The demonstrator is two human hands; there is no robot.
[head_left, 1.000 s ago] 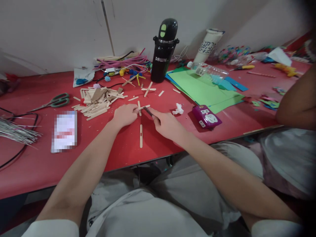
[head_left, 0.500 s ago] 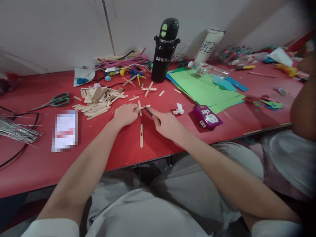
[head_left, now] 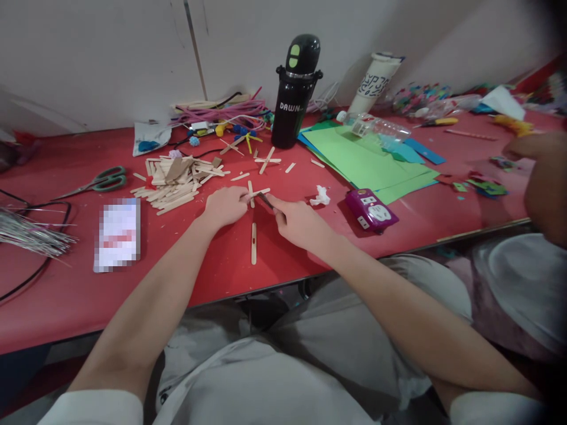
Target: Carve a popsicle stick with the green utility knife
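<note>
My left hand (head_left: 227,206) is closed, its fingertips pinching one end of a craft stick (head_left: 261,191) over the red table. That stick crosses a second, upright-lying craft stick (head_left: 251,188). In my right hand (head_left: 297,221) is a dark, narrow knife-like tool (head_left: 264,200), its tip against the held stick between both hands. The tool's exact kind is too small to make out. Nearer me lies a craft stick with a slot in its middle (head_left: 254,252). Beyond my hands, two crossed sticks (head_left: 267,160) lie on the table.
Left are a heap of craft sticks (head_left: 177,188), green-handled scissors (head_left: 108,179), a blurred-out phone-like object (head_left: 117,235) and wires (head_left: 33,233). Behind stands a black bottle (head_left: 292,100). Right lie crumpled tissue (head_left: 321,196), a purple box (head_left: 371,211) and green paper (head_left: 367,165). Another person's hand (head_left: 529,147) reaches in.
My hands stay in nearly the same place, with the tool still at the stick. At the right edge, the other person's hand has come further into view over the table.
</note>
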